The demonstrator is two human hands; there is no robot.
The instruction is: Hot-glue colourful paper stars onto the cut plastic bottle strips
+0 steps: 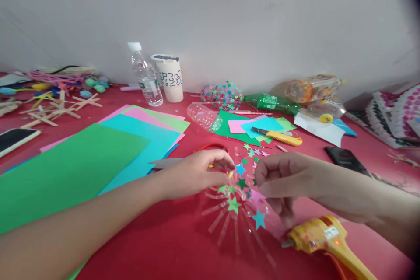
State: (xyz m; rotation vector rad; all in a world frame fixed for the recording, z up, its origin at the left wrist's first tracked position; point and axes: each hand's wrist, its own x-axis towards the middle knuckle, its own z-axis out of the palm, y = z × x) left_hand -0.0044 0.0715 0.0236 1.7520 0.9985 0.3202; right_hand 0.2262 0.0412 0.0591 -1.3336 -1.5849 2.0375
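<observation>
A clear plastic bottle piece, cut into strips that fan outward, lies on the red table with green, blue and pink star stickers on it. My left hand is at its upper left edge, its fingers curled and thumb close to the fingertips around the plastic. On the other side my right hand has its thumb pressed to curled fingers; what is between them is hidden. A pink star shows just below that thumb. Loose small stars are scattered beyond the hands. A yellow hot glue gun lies under my right wrist.
Coloured paper sheets cover the left side. Scissors lie behind my left hand. A yellow utility knife rests on paper pieces. Farther back are a water bottle, a tumbler and a star-covered bottle. A phone lies right.
</observation>
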